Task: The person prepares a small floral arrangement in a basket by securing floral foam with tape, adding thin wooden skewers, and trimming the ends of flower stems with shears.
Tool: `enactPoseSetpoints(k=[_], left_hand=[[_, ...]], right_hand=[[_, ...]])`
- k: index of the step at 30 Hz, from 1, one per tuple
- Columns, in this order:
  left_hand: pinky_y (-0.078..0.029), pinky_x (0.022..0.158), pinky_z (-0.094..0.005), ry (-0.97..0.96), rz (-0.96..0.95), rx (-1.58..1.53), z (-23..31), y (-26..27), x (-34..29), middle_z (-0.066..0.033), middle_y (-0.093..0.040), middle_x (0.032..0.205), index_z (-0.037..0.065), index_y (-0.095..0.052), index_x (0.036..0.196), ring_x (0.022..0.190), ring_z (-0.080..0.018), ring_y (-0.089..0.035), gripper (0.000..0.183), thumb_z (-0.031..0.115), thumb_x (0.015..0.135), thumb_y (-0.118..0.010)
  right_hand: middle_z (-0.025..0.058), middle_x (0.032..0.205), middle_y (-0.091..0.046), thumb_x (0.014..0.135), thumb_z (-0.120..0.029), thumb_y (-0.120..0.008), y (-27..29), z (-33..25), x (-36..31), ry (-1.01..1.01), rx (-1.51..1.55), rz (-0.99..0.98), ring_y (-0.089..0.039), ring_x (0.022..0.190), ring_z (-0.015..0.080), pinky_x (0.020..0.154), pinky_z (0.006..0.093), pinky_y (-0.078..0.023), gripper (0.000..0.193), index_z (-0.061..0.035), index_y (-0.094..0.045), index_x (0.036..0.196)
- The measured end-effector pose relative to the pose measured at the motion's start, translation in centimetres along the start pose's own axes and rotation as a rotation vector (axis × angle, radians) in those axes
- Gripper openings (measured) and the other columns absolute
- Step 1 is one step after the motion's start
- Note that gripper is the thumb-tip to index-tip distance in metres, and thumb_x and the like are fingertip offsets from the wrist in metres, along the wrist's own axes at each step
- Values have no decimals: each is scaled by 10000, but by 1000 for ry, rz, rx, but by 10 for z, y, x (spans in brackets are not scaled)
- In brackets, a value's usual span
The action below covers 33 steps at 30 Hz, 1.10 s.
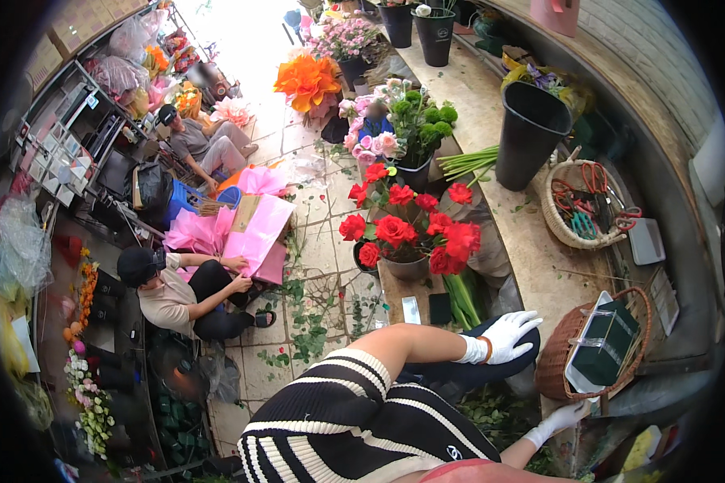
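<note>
My left hand (505, 336), in a white glove, lies on my dark-clad knee with its fingers stretched out, holding nothing. Low at the right, my right hand (566, 419), also gloved in white, reaches to the underside of a brown wicker basket (554, 362). Its fingertips are too small and partly hidden to show whether they grip the basket. Inside that basket, a dark green floral foam block (608, 342) sits in a white liner, with a strip of clear tape across it. The basket has an arched handle and stands on the worktop.
Red roses (399, 231) fill a pot left of the worktop (532, 258). Farther up are a round basket (570, 227) with scissors and a black bucket (532, 133). One person (173, 294) handles pink wrapping paper (258, 237); another sits behind. Leaves litter the tiled floor (314, 249).
</note>
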<state>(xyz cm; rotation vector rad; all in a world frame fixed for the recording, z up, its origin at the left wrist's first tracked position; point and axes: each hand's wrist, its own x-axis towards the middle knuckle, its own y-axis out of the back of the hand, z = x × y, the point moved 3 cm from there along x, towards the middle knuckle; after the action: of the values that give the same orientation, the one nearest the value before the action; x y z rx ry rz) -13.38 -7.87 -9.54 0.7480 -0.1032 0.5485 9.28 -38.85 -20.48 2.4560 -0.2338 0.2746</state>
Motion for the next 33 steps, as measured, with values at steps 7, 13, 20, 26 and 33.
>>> enactPoseSetpoints(k=[7, 13, 20, 26, 33], left_hand=[[-298, 1087, -480, -31, 24, -17, 5, -7, -4, -206, -387, 1408, 60, -386, 1396, 1304, -382, -366, 627, 276, 846, -597], [-290, 1096, -472, 1, -6, -17, 4, -3, -6, -198, -366, 1433, 72, -367, 1414, 1320, -378, -350, 629, 279, 864, -592], [-297, 1093, -471, -16, 17, 1, 5, -2, -6, -199, -372, 1425, 69, -374, 1407, 1317, -379, -355, 626, 277, 859, -594], [-314, 1079, -480, -33, 50, 1, 5, 1, -12, -208, -385, 1406, 56, -385, 1395, 1296, -393, -372, 632, 277, 846, -608], [-298, 1094, -465, 7, 28, 0, 3, 10, -30, -182, -368, 1433, 79, -368, 1415, 1318, -370, -354, 635, 274, 857, -601]], right_hand=[[201, 1060, -660, 915, -161, -499, 43, 8, -39, 166, -496, 170, -603, 967, 370, 874, 449, -448, 309, 12, -649, 1122], [150, 1092, -668, 944, -274, -480, 30, 23, -44, 69, -522, 213, -603, 980, 354, 846, 459, -458, 350, -43, -663, 1132], [80, 1115, -666, 957, -355, -428, 26, 1, -52, -53, -605, 275, -606, 981, 314, 839, 448, -472, 393, -116, -654, 1172], [79, 1106, -662, 960, -389, -397, 29, 3, -50, -95, -654, 261, -598, 999, 310, 819, 462, -486, 426, -124, -645, 1183], [109, 1140, -654, 968, -400, -346, 25, 14, -47, -63, -642, 248, -608, 991, 334, 827, 474, -486, 462, -130, -636, 1207]])
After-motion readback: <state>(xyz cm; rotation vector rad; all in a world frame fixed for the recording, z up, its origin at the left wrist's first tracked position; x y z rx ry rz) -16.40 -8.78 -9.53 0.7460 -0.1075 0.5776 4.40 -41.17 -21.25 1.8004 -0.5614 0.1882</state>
